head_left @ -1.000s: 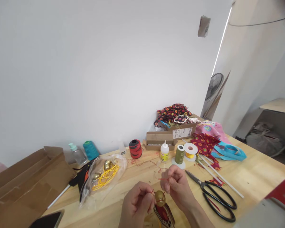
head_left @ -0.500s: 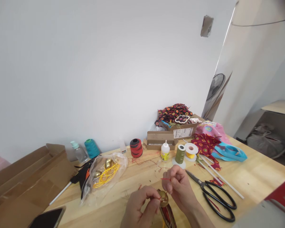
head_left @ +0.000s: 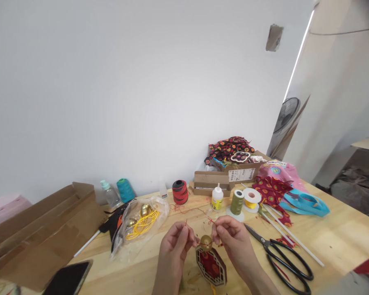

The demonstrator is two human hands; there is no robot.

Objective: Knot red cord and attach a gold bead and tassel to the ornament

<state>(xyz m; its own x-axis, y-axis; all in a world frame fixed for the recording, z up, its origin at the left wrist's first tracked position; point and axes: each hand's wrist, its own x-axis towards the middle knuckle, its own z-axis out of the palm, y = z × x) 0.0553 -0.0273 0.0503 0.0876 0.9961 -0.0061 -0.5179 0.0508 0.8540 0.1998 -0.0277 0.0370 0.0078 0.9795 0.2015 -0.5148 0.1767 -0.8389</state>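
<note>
My left hand (head_left: 175, 246) and my right hand (head_left: 233, 241) are both pinched on the ends of a thin red thread (head_left: 199, 244) near the front of the wooden table (head_left: 332, 237). A gold bead (head_left: 206, 242) hangs on the thread between the two hands. Just below the bead lies a red and dark octagonal ornament (head_left: 211, 265). The thread ends stick up past my fingertips.
Black scissors (head_left: 283, 258) and white sticks (head_left: 292, 237) lie to the right. Thread spools (head_left: 237, 201), a glue bottle (head_left: 217, 197), a red-black spool (head_left: 180, 191), a plastic bag (head_left: 141, 221) with gold beads and yellow cord, a cardboard box (head_left: 39, 229), a phone (head_left: 68, 278) and patterned fabric (head_left: 272, 190) sit around.
Both hands rose and spread apart, pulling the thread taut with the bead between them. The ornament now lies flat in full view below. The camera tilted slightly.
</note>
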